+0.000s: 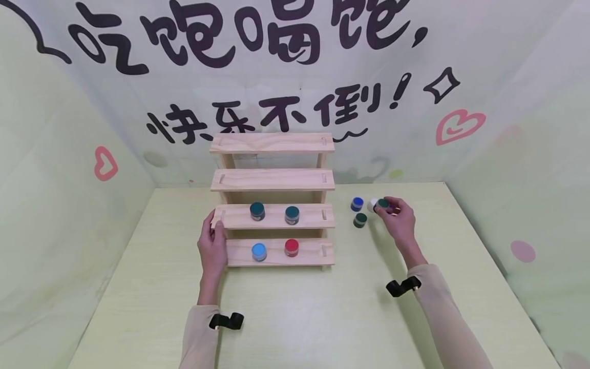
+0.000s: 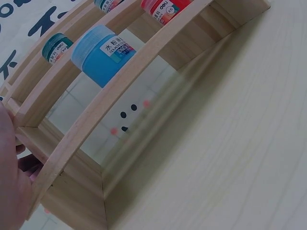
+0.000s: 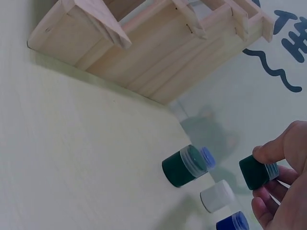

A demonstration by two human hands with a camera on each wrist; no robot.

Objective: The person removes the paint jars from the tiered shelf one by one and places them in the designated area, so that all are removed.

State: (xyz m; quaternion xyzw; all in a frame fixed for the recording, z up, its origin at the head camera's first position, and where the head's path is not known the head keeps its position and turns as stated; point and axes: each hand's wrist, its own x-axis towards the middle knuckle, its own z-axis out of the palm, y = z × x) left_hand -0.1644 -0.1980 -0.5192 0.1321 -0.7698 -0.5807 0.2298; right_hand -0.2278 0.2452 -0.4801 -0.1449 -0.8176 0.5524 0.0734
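My left hand (image 1: 214,248) grips the left side of a stepped wooden rack (image 1: 272,179). Between the thumb and fingers of my right hand (image 1: 400,220) is a dark green paint jar (image 3: 256,172), held just above the table to the rack's right. Under and beside it stand a white jar (image 3: 216,196), a dark green jar (image 1: 360,220), a blue jar (image 1: 357,204) and a dark blue jar (image 3: 232,222). The rack's lowest shelf carries a light blue jar (image 2: 103,56) and a red jar (image 1: 291,248). Two teal jars, left (image 1: 257,211) and right (image 1: 292,215), sit one shelf higher.
The rack's upper two shelves (image 1: 273,179) bear no jars. A pale wood-look table (image 1: 286,318) lies under everything. Printed cloth walls (image 1: 295,77) with black characters close off the back and sides. Each sleeve has a black wrist camera, left (image 1: 226,321) and right (image 1: 403,286).
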